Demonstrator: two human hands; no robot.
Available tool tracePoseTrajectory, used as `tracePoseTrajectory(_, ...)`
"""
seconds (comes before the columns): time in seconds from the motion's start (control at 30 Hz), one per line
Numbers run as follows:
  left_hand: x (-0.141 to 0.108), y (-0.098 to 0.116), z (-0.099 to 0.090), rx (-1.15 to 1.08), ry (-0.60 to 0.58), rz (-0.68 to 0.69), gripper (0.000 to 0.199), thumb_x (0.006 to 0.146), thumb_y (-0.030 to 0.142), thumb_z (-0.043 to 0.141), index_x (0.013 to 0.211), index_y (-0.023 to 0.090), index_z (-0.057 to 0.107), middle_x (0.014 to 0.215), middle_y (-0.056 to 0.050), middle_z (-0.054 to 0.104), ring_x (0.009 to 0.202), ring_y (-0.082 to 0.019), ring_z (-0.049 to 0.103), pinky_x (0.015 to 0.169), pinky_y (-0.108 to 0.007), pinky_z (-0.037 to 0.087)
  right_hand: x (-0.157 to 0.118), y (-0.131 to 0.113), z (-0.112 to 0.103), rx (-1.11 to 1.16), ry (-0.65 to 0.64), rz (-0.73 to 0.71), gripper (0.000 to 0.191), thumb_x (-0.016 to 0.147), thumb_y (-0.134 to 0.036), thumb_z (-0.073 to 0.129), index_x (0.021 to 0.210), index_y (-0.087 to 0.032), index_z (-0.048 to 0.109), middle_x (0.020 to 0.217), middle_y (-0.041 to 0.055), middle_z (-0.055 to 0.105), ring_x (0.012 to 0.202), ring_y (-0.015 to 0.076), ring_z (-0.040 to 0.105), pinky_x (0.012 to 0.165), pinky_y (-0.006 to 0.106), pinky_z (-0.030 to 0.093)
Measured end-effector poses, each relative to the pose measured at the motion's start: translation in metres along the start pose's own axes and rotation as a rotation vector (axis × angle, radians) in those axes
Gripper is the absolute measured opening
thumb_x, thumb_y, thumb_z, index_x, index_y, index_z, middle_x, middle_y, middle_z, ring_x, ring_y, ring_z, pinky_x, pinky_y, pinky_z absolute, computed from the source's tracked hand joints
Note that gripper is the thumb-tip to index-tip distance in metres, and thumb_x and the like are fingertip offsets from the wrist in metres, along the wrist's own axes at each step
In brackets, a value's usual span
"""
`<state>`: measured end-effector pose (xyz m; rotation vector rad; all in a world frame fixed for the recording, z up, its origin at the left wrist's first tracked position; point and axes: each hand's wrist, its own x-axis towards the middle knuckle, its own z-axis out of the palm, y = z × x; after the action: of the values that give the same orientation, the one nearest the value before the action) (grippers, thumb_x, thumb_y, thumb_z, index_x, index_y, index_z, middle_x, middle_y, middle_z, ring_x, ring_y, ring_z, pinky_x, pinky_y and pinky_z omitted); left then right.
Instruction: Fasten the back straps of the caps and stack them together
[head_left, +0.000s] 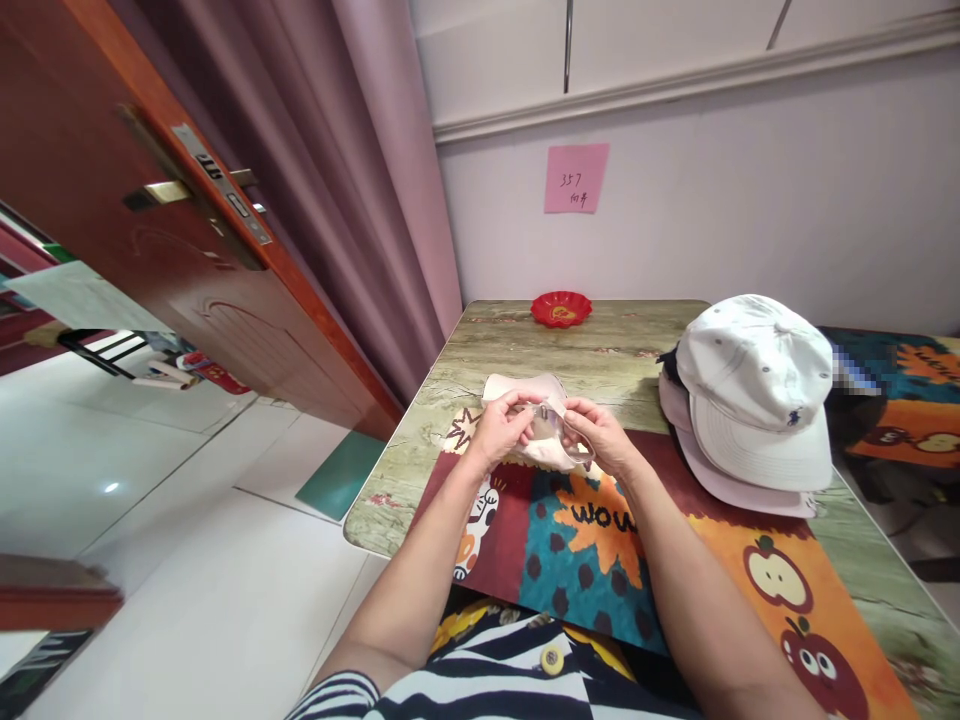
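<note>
A pale pink cap lies on the patterned mat, its brim facing away from me and its back opening toward me. My left hand pinches the left part of the cap's back edge between thumb and fingers. On the other side, my right hand grips the strap end of the same cap. A small buckle-like piece shows between my fingertips, too small to make out fully. Part of the crown is hidden by my hands. To the right sits a stack of caps, a white one with a small dark logo on top.
The wood-patterned table carries a colourful mat and a red scalloped dish at the back. A pink note is stuck to the wall. At left stand a mauve curtain and an open wooden door.
</note>
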<state>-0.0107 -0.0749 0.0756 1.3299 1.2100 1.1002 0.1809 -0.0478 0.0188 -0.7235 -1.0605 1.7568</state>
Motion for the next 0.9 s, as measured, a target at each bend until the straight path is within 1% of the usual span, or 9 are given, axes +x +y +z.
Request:
tracePoseTrajectory(0.1, 0.002, -0.003, 0.003, 0.032, 0.038, 0.022, 0.036, 0.069, 0.035, 0.082, 0.096, 0.015, 0.069, 0.067, 0.003, 0.062, 0.049, -0.006, 0.049, 0.049, -0.018, 0.04, 0.001, 0.006, 0.001, 0.016, -0.027, -0.006, 0.034, 0.076, -0.046, 0.083, 0.09, -0.02, 0.066, 0.056, -0.0061, 0.052, 0.047, 0.0085, 0.049, 0.045, 0.02, 0.039)
tracePoseTrajectory(0.2, 0.005, -0.007, 0.004, 0.004, 0.09, 0.029, 0.031, 0.068, 0.034, 0.082, 0.086, 0.014, 0.066, 0.064, 0.004, 0.06, 0.048, -0.006, 0.048, 0.047, -0.018, 0.037, 0.002, 0.007, -0.001, 0.054, -0.018, -0.022, 0.033, 0.077, -0.048, 0.082, 0.085, -0.02, 0.065, 0.056, -0.0067, 0.05, 0.046, 0.0075, 0.044, 0.047, 0.021, 0.041)
tracePoseTrajectory(0.33, 0.005, -0.007, 0.003, -0.098, 0.037, -0.012, 0.03, 0.071, 0.034, 0.077, 0.091, 0.014, 0.066, 0.066, 0.002, 0.062, 0.047, -0.007, 0.052, 0.045, -0.019, 0.04, 0.004, 0.006, -0.004, 0.07, 0.012, -0.048, 0.035, 0.075, -0.049, 0.083, 0.083, -0.02, 0.065, 0.059, -0.0061, 0.051, 0.048, 0.0072, 0.042, 0.048, 0.021, 0.041)
tracePoseTrajectory(0.43, 0.005, -0.006, 0.003, -0.156, 0.036, 0.012, 0.027, 0.073, 0.033, 0.074, 0.091, 0.016, 0.063, 0.065, 0.003, 0.062, 0.048, -0.008, 0.055, 0.046, -0.019, 0.043, 0.004, 0.007, -0.004, 0.006, 0.032, -0.063, 0.037, 0.074, -0.05, 0.083, 0.088, -0.02, 0.067, 0.057, -0.0064, 0.051, 0.048, 0.0082, 0.044, 0.049, 0.022, 0.042)
tracePoseTrajectory(0.53, 0.005, -0.004, 0.004, -0.133, 0.032, 0.016, 0.02, 0.075, 0.03, 0.069, 0.087, 0.015, 0.065, 0.06, 0.004, 0.06, 0.045, -0.007, 0.053, 0.046, -0.018, 0.042, 0.003, 0.006, 0.001, -0.101, 0.045, -0.091, 0.037, 0.076, -0.052, 0.08, 0.084, -0.019, 0.066, 0.056, -0.0049, 0.054, 0.048, 0.0101, 0.049, 0.048, 0.022, 0.041)
tracePoseTrajectory(0.63, 0.005, -0.003, 0.006, -0.113, 0.055, 0.0, 0.018, 0.077, 0.028, 0.066, 0.087, 0.014, 0.068, 0.059, 0.003, 0.061, 0.045, -0.007, 0.053, 0.048, -0.019, 0.043, 0.002, 0.004, 0.007, -0.16, 0.049, -0.081, 0.038, 0.078, -0.056, 0.077, 0.083, -0.02, 0.065, 0.063, -0.0013, 0.062, 0.051, 0.0113, 0.054, 0.047, 0.022, 0.043)
tracePoseTrajectory(0.73, 0.004, -0.004, 0.007, -0.127, 0.068, -0.017, 0.02, 0.075, 0.029, 0.07, 0.089, 0.014, 0.068, 0.064, 0.001, 0.065, 0.05, -0.009, 0.057, 0.052, -0.02, 0.046, 0.0, 0.003, 0.012, -0.139, 0.043, -0.027, 0.04, 0.077, -0.057, 0.077, 0.085, -0.02, 0.064, 0.072, 0.0009, 0.069, 0.053, 0.011, 0.058, 0.048, 0.021, 0.046)
tracePoseTrajectory(0.83, 0.003, -0.008, 0.007, -0.11, -0.002, -0.02, 0.03, 0.07, 0.027, 0.077, 0.095, 0.015, 0.066, 0.067, 0.001, 0.066, 0.055, -0.011, 0.061, 0.055, -0.022, 0.048, 0.0, 0.002, 0.013, -0.124, 0.009, 0.012, 0.041, 0.078, -0.058, 0.076, 0.084, -0.02, 0.063, 0.065, 0.0001, 0.069, 0.047, 0.0092, 0.056, 0.045, 0.019, 0.043)
tracePoseTrajectory(0.9, 0.004, -0.01, 0.006, -0.013, -0.024, 0.023, 0.034, 0.068, 0.022, 0.078, 0.099, 0.016, 0.066, 0.068, 0.002, 0.065, 0.058, -0.012, 0.062, 0.056, -0.022, 0.047, -0.001, 0.002, 0.013, -0.11, -0.002, 0.018, 0.041, 0.078, -0.058, 0.076, 0.084, -0.019, 0.063, 0.062, -0.0003, 0.068, 0.044, 0.0084, 0.055, 0.044, 0.018, 0.042)
